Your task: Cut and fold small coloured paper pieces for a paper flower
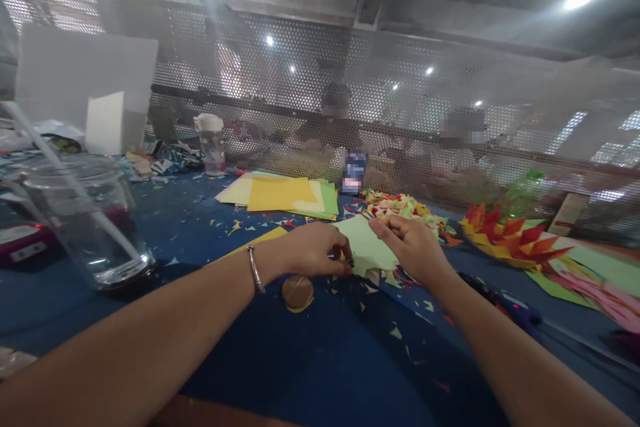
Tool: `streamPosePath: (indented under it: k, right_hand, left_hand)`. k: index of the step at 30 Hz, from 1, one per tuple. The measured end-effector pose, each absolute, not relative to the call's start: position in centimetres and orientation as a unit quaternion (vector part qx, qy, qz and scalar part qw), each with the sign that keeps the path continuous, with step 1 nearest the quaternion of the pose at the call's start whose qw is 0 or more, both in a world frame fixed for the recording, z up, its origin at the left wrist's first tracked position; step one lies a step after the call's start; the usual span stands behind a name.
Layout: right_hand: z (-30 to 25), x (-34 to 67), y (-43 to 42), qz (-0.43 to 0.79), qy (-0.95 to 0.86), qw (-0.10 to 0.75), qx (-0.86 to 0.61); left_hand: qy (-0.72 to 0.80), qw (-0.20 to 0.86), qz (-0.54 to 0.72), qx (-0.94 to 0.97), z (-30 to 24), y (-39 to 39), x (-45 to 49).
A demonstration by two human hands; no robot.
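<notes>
Paper (373,247): thin, pale green
Disc (297,293): round, brown
Left hand (320,250): arched, pinching paper's left edge
Right hand (410,243): thumb extended, fingers curled; cannot tell if pinching

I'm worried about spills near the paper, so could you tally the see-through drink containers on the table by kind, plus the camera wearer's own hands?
Clear mug: 1
White-topped container: 1
Green bottle: 1
Hands: 2 (left hand and right hand, both at the pale green paper)
Total: 5
</notes>
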State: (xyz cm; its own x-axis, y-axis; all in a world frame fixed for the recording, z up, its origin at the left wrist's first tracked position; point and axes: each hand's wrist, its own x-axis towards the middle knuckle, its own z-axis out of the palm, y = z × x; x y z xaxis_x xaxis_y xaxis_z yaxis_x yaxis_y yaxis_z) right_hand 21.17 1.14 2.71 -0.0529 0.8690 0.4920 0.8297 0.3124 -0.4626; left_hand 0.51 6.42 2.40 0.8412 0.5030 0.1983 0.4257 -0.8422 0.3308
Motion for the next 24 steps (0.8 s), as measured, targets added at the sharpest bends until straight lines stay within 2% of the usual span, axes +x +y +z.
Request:
streamPosePath:
  k: [4, 15, 24]
  right_hand:
    - [2.6, 21.6, 1.2, -0.008, -0.731, 0.350, -0.586]
    - [2.4, 21.6, 1.3, -0.047, -0.737, 0.322, -0.593]
    - [2.7, 21.4, 1.1, -0.076, -0.735, 0.322, -0.592]
  left_hand:
    - [0.240, 0.142, 0.105, 0.955, 1.5, 6.3, 0.9]
    - [0.290, 0.186, 0.107, 0.933, 1.8, 7.7, 1.0]
    - [0.369, 0.115, 0.105, 0.916, 2.6, 8.0, -0.6]
